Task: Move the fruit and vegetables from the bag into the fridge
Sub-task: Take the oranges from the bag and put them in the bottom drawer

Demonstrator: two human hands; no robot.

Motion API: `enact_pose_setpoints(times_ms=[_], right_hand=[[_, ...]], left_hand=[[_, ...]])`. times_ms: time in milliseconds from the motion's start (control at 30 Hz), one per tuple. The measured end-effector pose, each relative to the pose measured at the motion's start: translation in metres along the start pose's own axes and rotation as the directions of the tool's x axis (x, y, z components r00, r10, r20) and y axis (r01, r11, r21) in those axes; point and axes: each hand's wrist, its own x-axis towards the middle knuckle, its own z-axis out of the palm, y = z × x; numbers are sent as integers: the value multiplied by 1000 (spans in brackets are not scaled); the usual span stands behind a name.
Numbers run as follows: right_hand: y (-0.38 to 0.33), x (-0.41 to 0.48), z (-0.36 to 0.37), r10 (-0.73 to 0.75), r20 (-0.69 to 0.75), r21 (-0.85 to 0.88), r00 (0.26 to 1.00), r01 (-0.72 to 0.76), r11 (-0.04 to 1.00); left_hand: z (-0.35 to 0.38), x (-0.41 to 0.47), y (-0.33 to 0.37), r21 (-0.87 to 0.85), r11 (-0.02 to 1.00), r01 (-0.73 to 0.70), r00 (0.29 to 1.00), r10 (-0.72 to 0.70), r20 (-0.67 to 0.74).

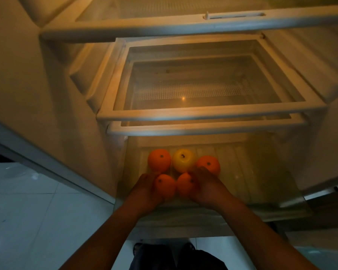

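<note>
Drawer [252,172] holds left orange [165,189], gripped by curled left hand [146,190], and right orange [185,187], gripped by right hand [205,189]; likely firm, light, prone to roll; cup round the middle.

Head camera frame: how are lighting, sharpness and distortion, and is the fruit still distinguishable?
Head view: dim, with a warm orange cast inside the fridge; the oranges and yellow apple still separate by colour. Head view: left hand and right hand, each gripping a front orange, are dark and finger detail is lost. Head view: shelf rim bows from the wide angle; overall soft.
</note>
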Motion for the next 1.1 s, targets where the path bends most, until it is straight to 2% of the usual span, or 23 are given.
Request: enact_pose_setpoints(times_ms=[133,300,533,767,967,1100], right_hand=[[-2,-2,-3,-24,11,-40,1000,25,999],[-1,-7,-13,23,1,-33,1000,-23,999],[-17,-38,-64,38,-176,88,984,-23,996],[-7,-59,-44,52,-166,54,985,-43,998],[-26,-79,-30,51,-306,64,950,-33,997],[-44,-98,-15,68,-340,38,938,-59,998]], left_hand=[[-4,-3,5,-5,1000,-3,1000,3,7],[-19,-11,26,-55,998,-43,998,41,-43],[-33,-41,38,-56,997,-62,991,54,-123],[-30,-58,37,22,996,-84,995,85,-53],[-38,-69,31,26,981,-194,980,195,-39],[-40,-78,30,11,967,-253,967,253,19]])
